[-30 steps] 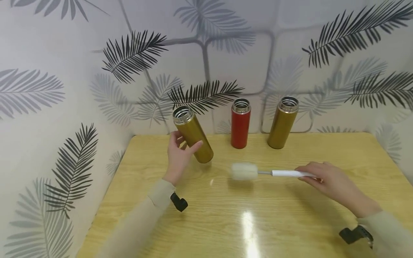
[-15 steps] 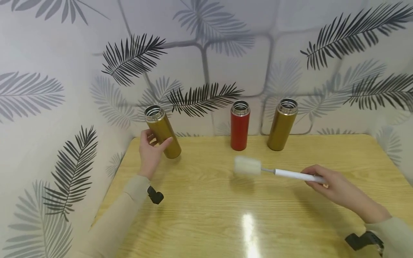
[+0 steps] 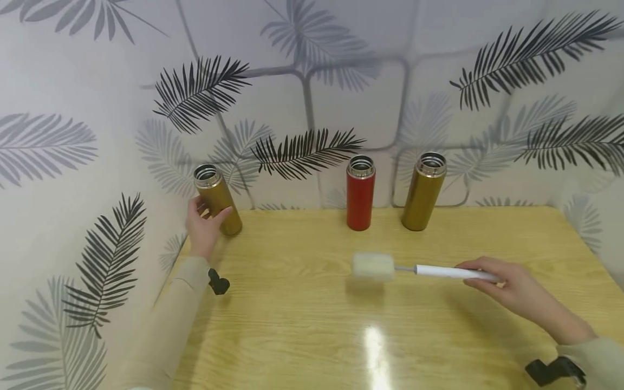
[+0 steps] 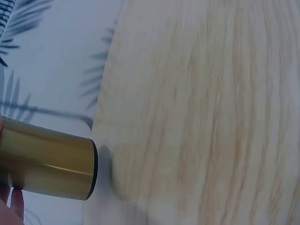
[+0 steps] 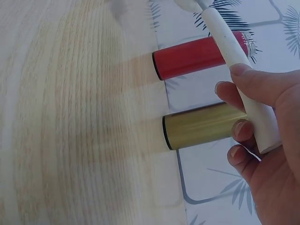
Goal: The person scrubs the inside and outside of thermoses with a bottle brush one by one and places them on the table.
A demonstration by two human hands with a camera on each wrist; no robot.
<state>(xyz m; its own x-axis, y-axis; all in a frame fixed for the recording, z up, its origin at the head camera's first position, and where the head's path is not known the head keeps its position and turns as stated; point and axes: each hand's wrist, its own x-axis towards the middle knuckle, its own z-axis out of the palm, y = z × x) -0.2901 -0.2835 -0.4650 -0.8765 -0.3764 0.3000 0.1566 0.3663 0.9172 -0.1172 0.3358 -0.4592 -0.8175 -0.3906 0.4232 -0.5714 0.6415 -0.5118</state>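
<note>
My left hand [image 3: 203, 230] grips an open-topped gold thermos bottle [image 3: 221, 203] at the table's back left corner. The bottle's base [image 4: 70, 168] shows in the left wrist view close to the table top; whether it touches is hard to tell. My right hand [image 3: 517, 290] holds a sponge bottle brush by its white handle [image 5: 234, 54], fingers and thumb around it. The pale sponge head [image 3: 373, 266] points left, above the middle of the table, slightly blurred. A red thermos bottle [image 3: 359, 201] and a second gold thermos bottle [image 3: 422, 197] stand uncapped at the back.
The light wooden table [image 3: 292, 303] meets a leaf-patterned wall [image 3: 351, 97] at its back edge, right behind the bottles. Another patterned wall [image 3: 44, 227] runs along the left side, close to my left arm.
My left hand has carried the gold thermos bottle leftward, away from the red one, to the back left corner. The bottle brush has shifted slightly right in my right hand.
</note>
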